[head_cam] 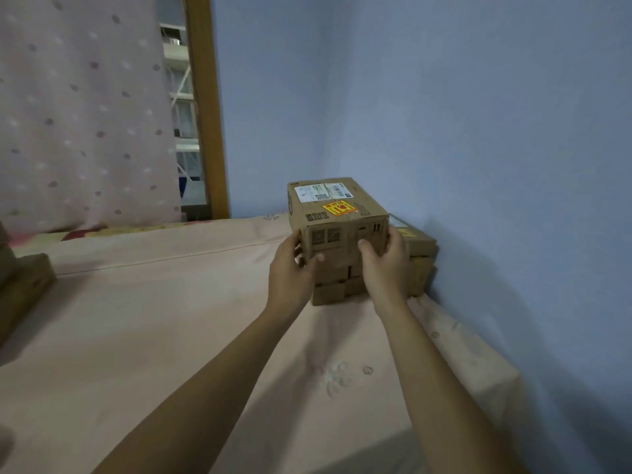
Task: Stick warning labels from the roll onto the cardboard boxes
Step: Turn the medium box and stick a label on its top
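A cardboard box (337,213) with a white shipping label and a yellow-and-red warning label (339,208) on its top sits on a lower cardboard box (333,289), near the blue wall. My left hand (290,271) grips its left front edge. My right hand (386,265) grips its right front edge. Beside it on the right stands another stack of boxes (419,248), whose top one also carries a yellow label (405,232). The label roll is not in view.
The boxes rest on a bed with a pink sheet (171,319). More cardboard boxes (20,285) stand at the left edge. A wooden post (207,107) and a dotted curtain (82,114) are behind; the blue wall (478,131) bounds the right.
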{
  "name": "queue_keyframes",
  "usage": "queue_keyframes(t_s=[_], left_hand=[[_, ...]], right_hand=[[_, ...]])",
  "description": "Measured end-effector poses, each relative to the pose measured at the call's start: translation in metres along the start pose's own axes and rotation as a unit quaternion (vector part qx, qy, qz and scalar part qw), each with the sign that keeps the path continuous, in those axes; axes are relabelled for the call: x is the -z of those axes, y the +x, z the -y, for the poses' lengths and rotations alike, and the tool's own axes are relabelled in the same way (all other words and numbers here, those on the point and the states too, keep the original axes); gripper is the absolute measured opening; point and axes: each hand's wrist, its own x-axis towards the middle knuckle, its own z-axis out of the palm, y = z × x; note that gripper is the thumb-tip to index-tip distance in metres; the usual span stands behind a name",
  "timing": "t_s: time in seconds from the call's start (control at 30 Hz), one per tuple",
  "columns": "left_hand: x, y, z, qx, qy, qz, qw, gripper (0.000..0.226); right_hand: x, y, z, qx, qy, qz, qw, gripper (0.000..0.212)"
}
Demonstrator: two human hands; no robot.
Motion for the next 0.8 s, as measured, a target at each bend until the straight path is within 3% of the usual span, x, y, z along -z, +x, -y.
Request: queue_keyframes(t_s=[0.17, 0.4, 0.57, 0.8], left_hand=[[-0.027, 0.014, 0.03, 0.016, 0.042, 0.011, 0.999, 0.041], [-0.045, 0.031, 0.058, 0.012, 0.085, 0.035, 0.996, 0.052], [-0.06, 0.039, 0.057, 0.006, 0.095, 0.04, 0.995, 0.056], [-0.067, 0.045, 0.065, 0.01, 0.092, 0.041, 0.995, 0.061]], right_hand=[[-0.008, 0.02, -0.015, -0.024, -0.02, 0.011, 0.999, 0.064], [-0.015, 0.031, -0.036, -0.053, -0.047, 0.006, 0.998, 0.074], [-0.014, 0.037, -0.04, -0.064, -0.125, 0.056, 0.989, 0.09], [-0.018, 0.045, -0.05, -0.065, -0.109, 0.099, 0.987, 0.101]])
